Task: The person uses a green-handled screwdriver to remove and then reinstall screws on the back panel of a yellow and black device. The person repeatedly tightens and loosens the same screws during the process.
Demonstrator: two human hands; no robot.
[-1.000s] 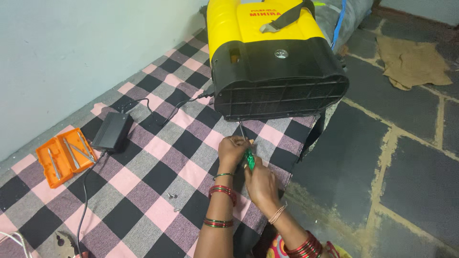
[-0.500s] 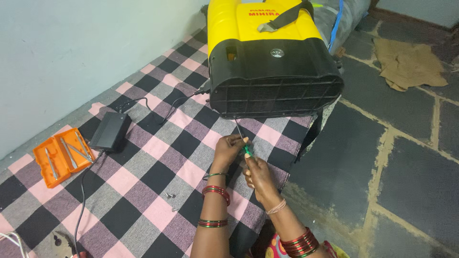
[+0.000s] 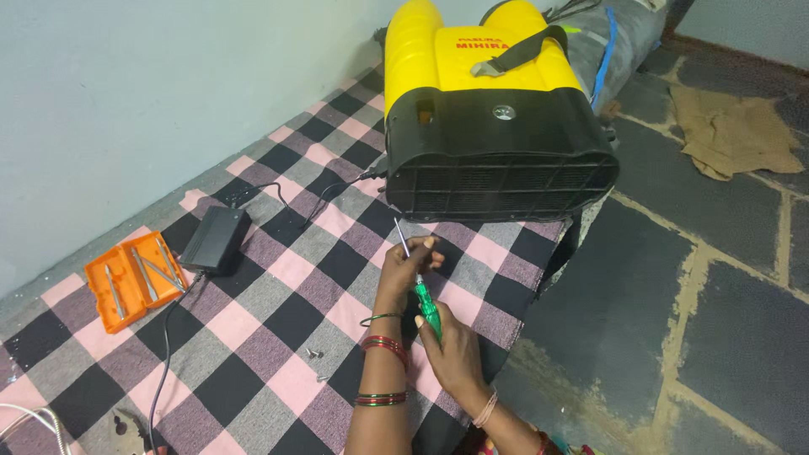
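Compared with half a second ago, we see our hands almost in the same place; the screwdriver now tilts a little more, its thin metal shaft pointing up toward the sprayer tank. The right hand is closed around the green translucent handle, and the left hand pinches the shaft just above this grip with fingertips closed on it. Directly beyond the grip lies the tank, smooth yellow plastic with a black ribbed base. Everything rests on a woven checked cloth of pink, grey and black. Left of the grip lie small screws, farther a black adapter box and an orange plastic case.
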